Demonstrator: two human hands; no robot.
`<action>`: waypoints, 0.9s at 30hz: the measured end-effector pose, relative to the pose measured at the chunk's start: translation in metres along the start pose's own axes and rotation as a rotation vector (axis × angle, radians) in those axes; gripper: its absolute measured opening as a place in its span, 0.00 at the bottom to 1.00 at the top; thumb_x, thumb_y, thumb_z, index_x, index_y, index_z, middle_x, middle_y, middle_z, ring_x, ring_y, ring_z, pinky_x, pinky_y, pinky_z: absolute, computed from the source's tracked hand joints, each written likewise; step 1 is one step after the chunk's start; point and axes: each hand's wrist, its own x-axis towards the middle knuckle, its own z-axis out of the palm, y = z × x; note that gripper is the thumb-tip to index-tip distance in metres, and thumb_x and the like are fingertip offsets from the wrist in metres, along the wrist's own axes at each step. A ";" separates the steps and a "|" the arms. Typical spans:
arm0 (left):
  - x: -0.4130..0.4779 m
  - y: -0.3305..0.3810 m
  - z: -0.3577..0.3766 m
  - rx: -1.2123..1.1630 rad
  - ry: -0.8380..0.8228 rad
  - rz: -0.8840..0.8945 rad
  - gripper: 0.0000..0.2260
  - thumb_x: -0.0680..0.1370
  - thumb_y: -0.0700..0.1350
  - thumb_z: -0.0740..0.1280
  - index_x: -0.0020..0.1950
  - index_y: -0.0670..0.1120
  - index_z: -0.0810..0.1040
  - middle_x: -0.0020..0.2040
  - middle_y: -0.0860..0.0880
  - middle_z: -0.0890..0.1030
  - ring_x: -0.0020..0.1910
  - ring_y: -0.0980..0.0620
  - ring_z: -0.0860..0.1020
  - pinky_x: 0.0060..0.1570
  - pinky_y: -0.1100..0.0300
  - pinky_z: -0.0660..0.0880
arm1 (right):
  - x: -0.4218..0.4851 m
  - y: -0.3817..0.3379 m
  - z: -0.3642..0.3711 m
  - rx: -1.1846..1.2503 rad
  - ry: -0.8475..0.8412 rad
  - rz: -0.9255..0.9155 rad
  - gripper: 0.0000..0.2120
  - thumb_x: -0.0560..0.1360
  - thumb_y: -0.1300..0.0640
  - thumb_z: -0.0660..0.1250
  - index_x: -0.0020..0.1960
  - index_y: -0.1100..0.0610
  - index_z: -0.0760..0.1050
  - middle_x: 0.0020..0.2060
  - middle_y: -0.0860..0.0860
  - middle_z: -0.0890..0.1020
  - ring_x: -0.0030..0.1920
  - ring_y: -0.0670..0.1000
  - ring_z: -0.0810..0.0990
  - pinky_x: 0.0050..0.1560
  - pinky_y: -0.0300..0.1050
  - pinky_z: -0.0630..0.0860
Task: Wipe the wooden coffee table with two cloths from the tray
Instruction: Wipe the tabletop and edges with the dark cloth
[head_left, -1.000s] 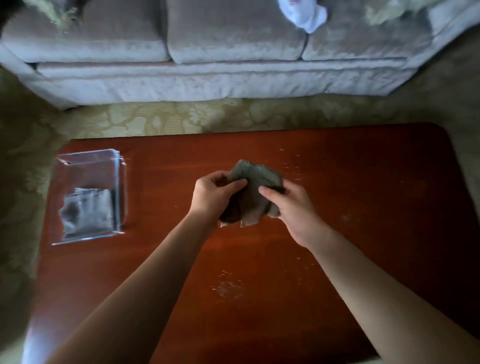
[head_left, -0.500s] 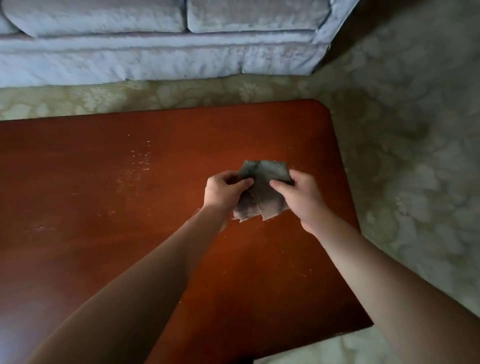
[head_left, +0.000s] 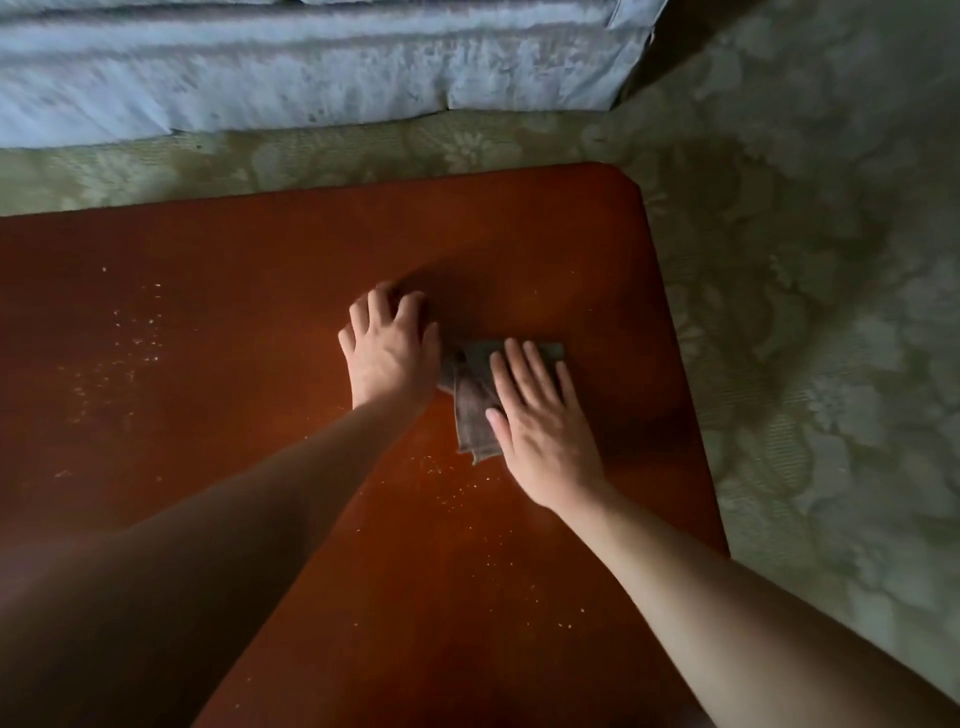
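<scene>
A folded grey cloth lies flat on the reddish wooden coffee table, near its right end. My right hand presses down on the cloth with straight fingers and covers its right half. Just to the left, my left hand rests on the table with bent fingers. Its thumb side meets the cloth's left edge, and any grip there is hidden. Pale crumbs are scattered at the left, and more crumbs lie just in front of the cloth. The tray is out of view.
A light grey sofa runs along the far side beyond a strip of patterned carpet. The table's rounded far right corner and its right edge are close to my right hand.
The cloth, held up between both hands before, now lies on the table under my flat right hand. My left hand has come down beside it. The view has shifted further right.
</scene>
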 end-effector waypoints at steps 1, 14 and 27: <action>-0.001 0.003 0.004 0.012 0.015 0.001 0.17 0.83 0.52 0.61 0.71 0.50 0.73 0.75 0.44 0.66 0.75 0.41 0.61 0.71 0.39 0.63 | -0.009 0.007 0.004 -0.003 0.002 -0.038 0.30 0.88 0.42 0.48 0.85 0.56 0.53 0.85 0.55 0.53 0.85 0.56 0.51 0.83 0.61 0.52; 0.046 0.117 0.076 0.054 0.228 -0.474 0.26 0.85 0.55 0.49 0.83 0.50 0.56 0.85 0.45 0.48 0.83 0.46 0.47 0.80 0.41 0.43 | 0.165 0.183 -0.056 -0.067 0.058 -0.152 0.32 0.86 0.40 0.44 0.86 0.52 0.51 0.85 0.53 0.51 0.85 0.56 0.49 0.83 0.62 0.49; 0.049 0.122 0.084 0.150 0.302 -0.492 0.25 0.85 0.53 0.47 0.83 0.50 0.57 0.84 0.47 0.55 0.83 0.47 0.49 0.80 0.41 0.46 | 0.119 0.181 -0.044 -0.127 0.053 -0.326 0.33 0.86 0.41 0.45 0.86 0.58 0.50 0.85 0.58 0.50 0.85 0.59 0.47 0.83 0.64 0.49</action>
